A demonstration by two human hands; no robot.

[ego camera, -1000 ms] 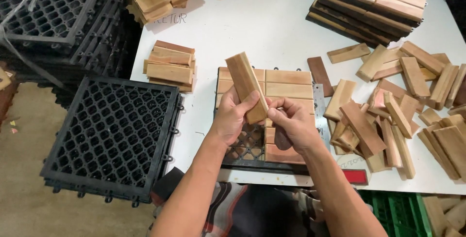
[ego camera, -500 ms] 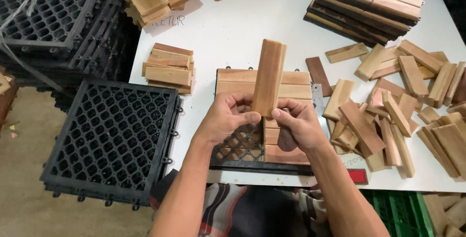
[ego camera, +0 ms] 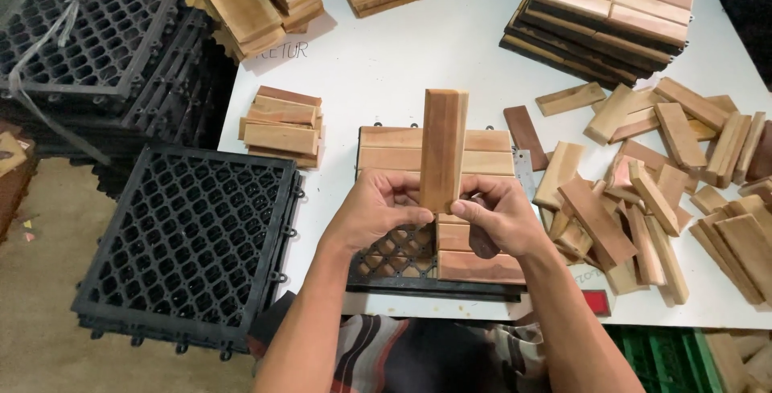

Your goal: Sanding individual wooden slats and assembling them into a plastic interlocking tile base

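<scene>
A short wooden slat [ego camera: 444,150] is held upright by its lower end, pinched between the left hand [ego camera: 376,214] and the right hand [ego camera: 500,216], fingers of both closed tight on the wood; it is poised above a partly filled black plastic grid tile [ego camera: 394,252] lying at the near edge of the white bench [ego camera: 386,63]. The fitting step appears to be in hand: the far rows of the tile are already covered by slats [ego camera: 402,150], a few more are seated at its near right, and an open patch of lattice is left at the near left; the slat would need to be tipped flat, lined up beside its neighbours and pressed down, it is judged. The wood is seen planed smooth, pale honey to reddish brown, with squared ends and a straight grain; the grid is matte, perforated in rounded cells, with small loops along its rim. Loose slats [ego camera: 643,192] are heaped along the right side of the bench, a small neat stack [ego camera: 281,123] is set toward the left edge, and finished tiles [ego camera: 611,7] are piled at the far right corner; spare black grids [ego camera: 189,240] are stacked off the left edge.
</scene>
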